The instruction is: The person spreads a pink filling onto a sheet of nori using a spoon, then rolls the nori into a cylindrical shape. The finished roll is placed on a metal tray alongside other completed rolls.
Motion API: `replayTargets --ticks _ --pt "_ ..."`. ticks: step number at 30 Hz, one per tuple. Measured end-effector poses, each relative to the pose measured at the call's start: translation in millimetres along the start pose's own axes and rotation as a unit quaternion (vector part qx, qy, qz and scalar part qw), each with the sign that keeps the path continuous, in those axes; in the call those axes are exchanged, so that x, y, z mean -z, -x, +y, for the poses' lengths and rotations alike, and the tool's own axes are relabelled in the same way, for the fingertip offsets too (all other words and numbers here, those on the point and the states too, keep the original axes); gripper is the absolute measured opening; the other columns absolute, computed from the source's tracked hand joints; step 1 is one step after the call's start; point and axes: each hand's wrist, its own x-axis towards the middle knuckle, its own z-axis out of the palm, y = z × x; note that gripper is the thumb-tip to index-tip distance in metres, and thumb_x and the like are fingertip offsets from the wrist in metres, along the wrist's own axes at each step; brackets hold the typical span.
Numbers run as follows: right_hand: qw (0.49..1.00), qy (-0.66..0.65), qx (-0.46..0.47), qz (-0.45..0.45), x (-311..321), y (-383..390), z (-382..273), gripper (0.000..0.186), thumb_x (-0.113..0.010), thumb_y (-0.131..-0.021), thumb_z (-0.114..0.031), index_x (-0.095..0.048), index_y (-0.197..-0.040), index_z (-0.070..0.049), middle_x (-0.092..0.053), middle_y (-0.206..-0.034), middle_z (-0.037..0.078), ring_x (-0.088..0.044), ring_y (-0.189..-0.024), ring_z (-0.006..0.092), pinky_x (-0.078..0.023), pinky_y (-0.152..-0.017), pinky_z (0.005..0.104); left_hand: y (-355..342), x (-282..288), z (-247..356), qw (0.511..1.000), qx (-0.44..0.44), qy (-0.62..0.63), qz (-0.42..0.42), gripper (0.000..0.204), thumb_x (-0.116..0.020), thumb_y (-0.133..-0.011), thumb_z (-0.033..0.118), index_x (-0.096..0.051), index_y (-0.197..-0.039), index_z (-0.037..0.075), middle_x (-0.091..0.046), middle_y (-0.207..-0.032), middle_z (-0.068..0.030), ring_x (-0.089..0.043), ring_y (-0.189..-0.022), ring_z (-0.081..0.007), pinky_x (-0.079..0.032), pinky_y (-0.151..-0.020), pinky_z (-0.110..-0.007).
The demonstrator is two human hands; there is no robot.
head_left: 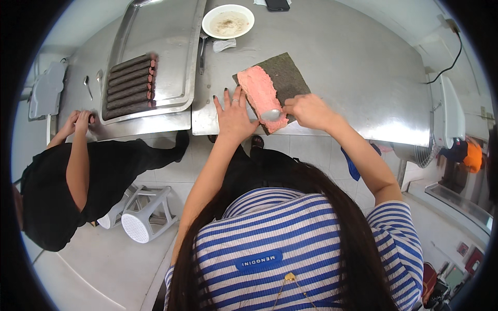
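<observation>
A dark green seaweed sheet (288, 78) lies askew on the steel table, with a thick strip of pink paste (257, 85) along its left side. My right hand (306, 110) grips a spoon (271, 115), its bowl in the paste at the lower end of the strip. My left hand (233, 116) is open at the sheet's lower left edge, fingers spread, fingertips touching the table and the sheet's border. The spoon's handle is mostly hidden by my right fingers.
At left, a steel tray (155, 15) holds several dark rolls (129, 83). A co-worker (78, 171) handles a small roll. Behind are a bowl of liquid (228, 20), a utensil (202, 54) and a phone (277, 4). Plastic stools (148, 217) stand below; a fan (415, 155) is at right.
</observation>
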Motion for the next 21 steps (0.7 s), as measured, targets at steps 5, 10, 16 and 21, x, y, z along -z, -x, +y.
replayTargets --ticks 5,10,16,21 --pt "0.999 -0.015 0.013 -0.035 9.0 17.8 -6.5 0.019 -0.057 -0.071 -0.003 -0.07 -0.085 -0.009 -0.064 -0.084 0.005 -0.064 -0.082 0.0267 -0.052 -0.068 0.0395 -1.8 6.5 0.6 1.0 0.004 0.007 0.002 0.098 -0.075 -0.067 0.048 -0.031 -0.142 0.003 -0.029 -0.151 -0.0091 -0.027 -0.139 -0.0387 -0.015 -0.11 -0.065" --pt "0.998 0.043 0.002 0.036 32.3 9.2 -2.6 0.016 -0.06 -0.072 -0.007 -0.071 -0.082 -0.01 -0.064 -0.081 0.002 -0.062 -0.081 0.0235 -0.051 -0.071 0.0361 -2.0 11.1 -1.4 1.0 -0.003 0.013 -0.022 0.093 -0.074 -0.071 0.042 -0.03 -0.144 0.005 -0.028 -0.152 -0.007 -0.025 -0.14 -0.0388 -0.015 -0.11 -0.065" --pt "0.978 0.157 0.123 0.054 9.6 -21.1 -16.5 0.018 -0.06 -0.073 -0.013 -0.069 -0.087 -0.008 -0.06 -0.079 0.002 -0.059 -0.079 0.0191 -0.049 -0.068 0.0324 -3.6 3.6 -8.5 1.0 -0.005 0.021 -0.011 0.086 -0.072 -0.074 0.035 -0.031 -0.144 0.005 -0.028 -0.153 -0.0044 -0.023 -0.141 -0.038 -0.013 -0.112 -0.063" --pt "0.986 0.157 0.018 0.046 16.4 -8.8 -4.2 0.011 -0.059 -0.073 -0.01 -0.068 -0.079 -0.007 -0.061 -0.08 0.003 -0.061 -0.08 0.0201 -0.05 -0.067 0.0329 -1.5 -1.7 -7.5 1.0 -0.002 0.019 0.003 0.087 -0.071 -0.075 0.035 -0.03 -0.145 0.005 -0.028 -0.153 -0.0053 -0.023 -0.141 -0.0382 -0.014 -0.111 -0.063"
